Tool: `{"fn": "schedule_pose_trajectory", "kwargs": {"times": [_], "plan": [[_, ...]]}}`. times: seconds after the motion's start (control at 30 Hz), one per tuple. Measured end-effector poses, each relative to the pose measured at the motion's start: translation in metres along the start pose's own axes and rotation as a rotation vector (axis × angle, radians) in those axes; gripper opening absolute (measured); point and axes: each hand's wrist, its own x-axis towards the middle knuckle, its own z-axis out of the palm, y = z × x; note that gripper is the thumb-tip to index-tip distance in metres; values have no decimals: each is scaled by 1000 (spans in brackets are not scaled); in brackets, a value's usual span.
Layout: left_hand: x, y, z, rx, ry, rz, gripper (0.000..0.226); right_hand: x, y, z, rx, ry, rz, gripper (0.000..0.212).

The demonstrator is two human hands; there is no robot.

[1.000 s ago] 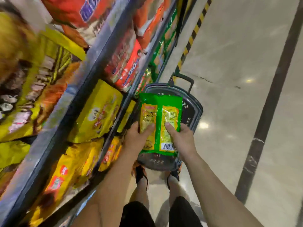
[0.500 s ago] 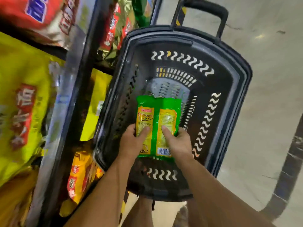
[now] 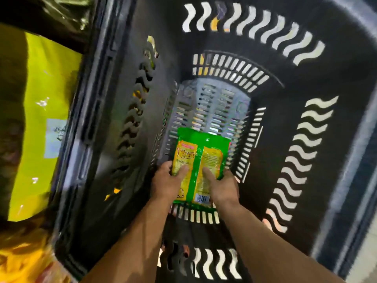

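Both hands, left hand (image 3: 170,181) and right hand (image 3: 222,185), grip green packet (image 3: 201,160), lengthwise away, barcode nearest.

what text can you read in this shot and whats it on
"Y...s": orange logo on the green and yellow packet; middle letters blurred.
Small print on the packet: too blurred to read.
Digits under the barcode on the packet: too small.
Marks on the white label of the yellow bag: unreadable.
No text on the black basket.

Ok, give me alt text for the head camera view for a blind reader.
The left hand and right hand hold a green and yellow snack packet inside a dark slotted shopping basket. A yellow bag shows at the left.
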Motion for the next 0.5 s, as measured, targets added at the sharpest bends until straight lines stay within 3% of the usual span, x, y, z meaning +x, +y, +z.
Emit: {"fn": "schedule_pose_trajectory", "kwargs": {"times": [0.13,0.2,0.27,0.33,0.5], "plan": [[0,4,2,-7,2,-13,21,-1,5,-1,-25,12,21,57],[-4,8,-1,-6,-3,-15,28,-8,1,-8,-44,-3,31,43],[-15,14,-7,17,-6,-31,50,-17,-6,-18,-112,-9,17,36],[-31,25,-17,87,-18,-47,67,-30,-15,-30,-236,-22,-20,39],[-94,59,-46,477,-81,47,71,-89,-37,-68,-776,-71,-301,67]]}}
